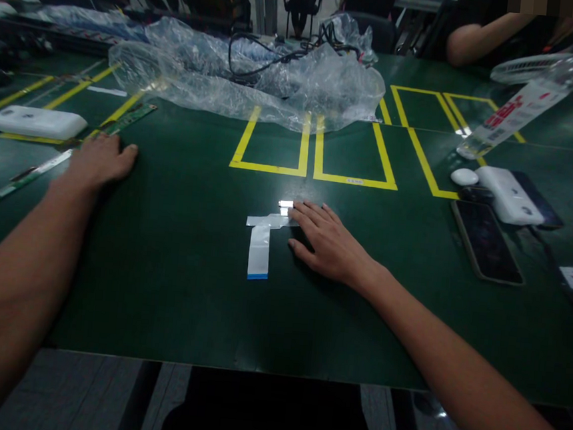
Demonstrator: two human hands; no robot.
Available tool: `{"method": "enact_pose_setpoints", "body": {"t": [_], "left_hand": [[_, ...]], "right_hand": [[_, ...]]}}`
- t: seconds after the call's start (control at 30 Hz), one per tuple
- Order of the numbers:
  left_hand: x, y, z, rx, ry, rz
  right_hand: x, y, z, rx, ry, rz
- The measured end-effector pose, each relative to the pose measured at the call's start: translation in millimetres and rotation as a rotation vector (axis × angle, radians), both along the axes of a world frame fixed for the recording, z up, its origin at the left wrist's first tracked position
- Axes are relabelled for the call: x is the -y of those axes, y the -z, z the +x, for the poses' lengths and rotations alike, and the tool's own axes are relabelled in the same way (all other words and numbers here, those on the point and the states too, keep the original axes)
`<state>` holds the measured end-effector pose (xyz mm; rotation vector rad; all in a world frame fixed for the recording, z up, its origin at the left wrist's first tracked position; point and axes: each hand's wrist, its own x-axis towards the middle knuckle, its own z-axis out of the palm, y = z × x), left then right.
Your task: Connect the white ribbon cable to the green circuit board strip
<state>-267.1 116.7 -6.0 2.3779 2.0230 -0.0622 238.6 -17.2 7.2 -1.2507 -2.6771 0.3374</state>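
A white flat ribbon cable (259, 249) with a blue end lies folded in an angled shape on the green table. My right hand (331, 242) rests flat beside it, fingers stretched out and their tips over the cable's right end, near a shiny metallic part (286, 205). To the left, a long narrow circuit board strip (23, 180) runs diagonally across the table. My left hand (98, 164) lies across that strip's middle, thumb spread away from the fingers. The left fingertips are partly hidden and slightly blurred.
Clear plastic wrapping (258, 85) with black cables stretches across the back. A white device (38, 122) sits at left. At right are a phone (489, 243), a white box-like device (509, 196) and a tilted bottle (531, 106). Yellow tape (268, 168) outlines rectangles. Another person's arm (487, 38) is at the far right.
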Motion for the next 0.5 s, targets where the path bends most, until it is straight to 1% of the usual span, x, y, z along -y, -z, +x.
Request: {"method": "enact_pose_setpoints", "body": {"t": [0.07, 0.1, 0.13, 0.2, 0.27, 0.37, 0.43, 0.5], "left_hand": [[3.5, -1.6, -3.8, -0.016, -0.207, 0.037], [5.4, -2.6, -2.2, -0.023, -0.277, 0.044], [7.1, -3.7, 0.8, -0.03, -0.31, 0.04], [8.7, -6.0, 9.2, -0.045, -0.321, 0.028], [7.6, -8.4, 20.0, -0.064, -0.291, 0.019], [3.7, -10.6, 44.7, -0.088, -0.194, 0.009], [4.2, -10.4, 69.6, -0.095, -0.1, -0.001], [9.9, -9.1, 100.7, -0.106, 0.033, 0.001]], "right_hand": [[0.0, 0.1, -0.2, 0.005, 0.0, 0.001], [-0.1, 0.0, -0.4, 0.007, -0.001, 0.002], [-0.1, -0.2, -0.5, 0.011, -0.002, 0.004], [0.0, -0.9, -0.8, 0.018, -0.005, 0.006], [0.0, -1.8, -1.1, 0.023, -0.009, 0.009], [-0.1, -2.6, -1.3, 0.026, -0.006, 0.004], [-0.3, -2.5, -1.2, 0.027, -0.003, 0.0], [-0.5, -2.2, -1.0, 0.021, -0.003, -0.003]]}}
